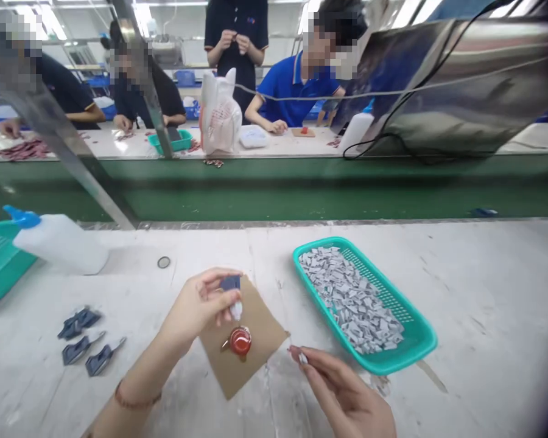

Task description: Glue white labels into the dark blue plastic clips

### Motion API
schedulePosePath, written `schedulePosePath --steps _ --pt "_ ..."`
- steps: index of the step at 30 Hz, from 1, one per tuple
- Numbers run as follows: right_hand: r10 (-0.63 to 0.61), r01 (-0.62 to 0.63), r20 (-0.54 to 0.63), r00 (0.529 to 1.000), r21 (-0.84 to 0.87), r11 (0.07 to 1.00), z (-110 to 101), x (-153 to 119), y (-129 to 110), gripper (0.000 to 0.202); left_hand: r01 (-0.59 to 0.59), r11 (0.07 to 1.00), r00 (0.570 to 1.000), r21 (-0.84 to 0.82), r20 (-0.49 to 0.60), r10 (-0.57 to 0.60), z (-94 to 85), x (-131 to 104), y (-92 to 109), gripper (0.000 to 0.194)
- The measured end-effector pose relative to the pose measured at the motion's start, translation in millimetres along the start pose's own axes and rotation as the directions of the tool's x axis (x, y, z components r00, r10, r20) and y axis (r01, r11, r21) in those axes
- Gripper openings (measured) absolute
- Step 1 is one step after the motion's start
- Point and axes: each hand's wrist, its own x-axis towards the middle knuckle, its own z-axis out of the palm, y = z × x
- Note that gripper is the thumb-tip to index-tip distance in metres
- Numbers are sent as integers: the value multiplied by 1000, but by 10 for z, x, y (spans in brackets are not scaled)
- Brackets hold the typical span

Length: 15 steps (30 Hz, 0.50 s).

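The left hand (201, 304) pinches a small blue-grey part (232, 292) just above the red glue blob (240, 340) on the cardboard (256, 359), apparently mid-dip, while the right hand (342, 389) pinches a tiny white piece (302, 358) beside it, calling for careful alignment.

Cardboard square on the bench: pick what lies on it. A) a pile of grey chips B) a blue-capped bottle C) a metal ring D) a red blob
D: a glossy red blob sits on the cardboard square, just below the small grey piece pinched in the left hand; the right hand is beside it.
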Motion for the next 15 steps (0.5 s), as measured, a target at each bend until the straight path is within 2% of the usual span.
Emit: schedulePosePath --steps 3,7,10,13,15 --pt "-91 101 117 989 -84 991 183 76 -76 19 138 984 983 -113 -104 -150 -132 -491 -298 47" --pt "-228 251 173 958 -124 960 365 127 -187 14 178 950 958 -258 -176 -227 -129 -913 -705 39" --pt "-249 291 273 929 -125 949 449 157 -278 14 152 936 952 -318 -209 -225 -25 -1090 -893 35" --pt "-233 303 352 907 -159 939 496 196 -361 15 100 940 946 -325 -261 -191 84 -1175 -979 32" --pt "-220 310 394 892 -180 934 518 227 -409 16 94 952 951 -291 -257 -172 125 -1193 -1006 29"
